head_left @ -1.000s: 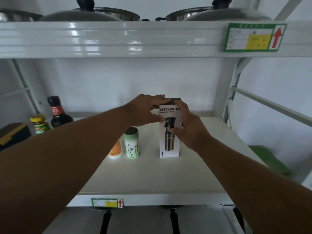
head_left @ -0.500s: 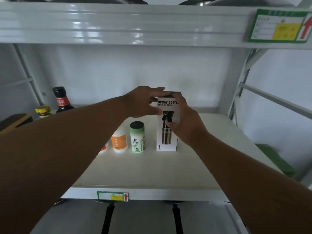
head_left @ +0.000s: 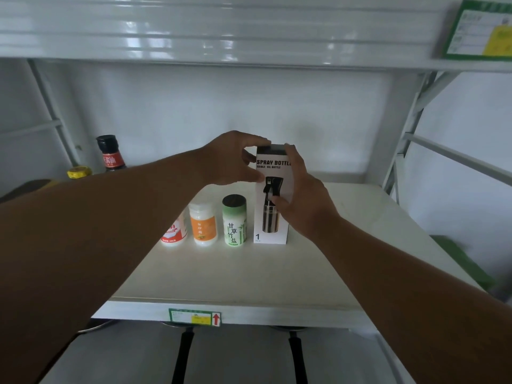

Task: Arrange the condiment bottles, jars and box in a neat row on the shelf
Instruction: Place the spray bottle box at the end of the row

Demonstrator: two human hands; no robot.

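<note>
I'm gripping the spray bottle box (head_left: 273, 195) with my left hand (head_left: 231, 159) and right hand (head_left: 300, 206) clamped near its top; light, crushable cardboard.

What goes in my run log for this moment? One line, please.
step: aligning spray bottle box | left hand: grips box top | right hand: holds box side | box: upright on shelf, right of green jar

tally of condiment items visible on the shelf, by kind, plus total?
Boxes: 1, the spray bottle box, upright, both hands on it.
Small jars in the row beside it: 3, the green-label jar, the orange-label jar, the red-label jar, partly hidden by the arm.
Dark sauce bottles at the back left: 1, the red-label bottle.
Yellow-lidded jars at the back left: 1.
Total: 6
</note>
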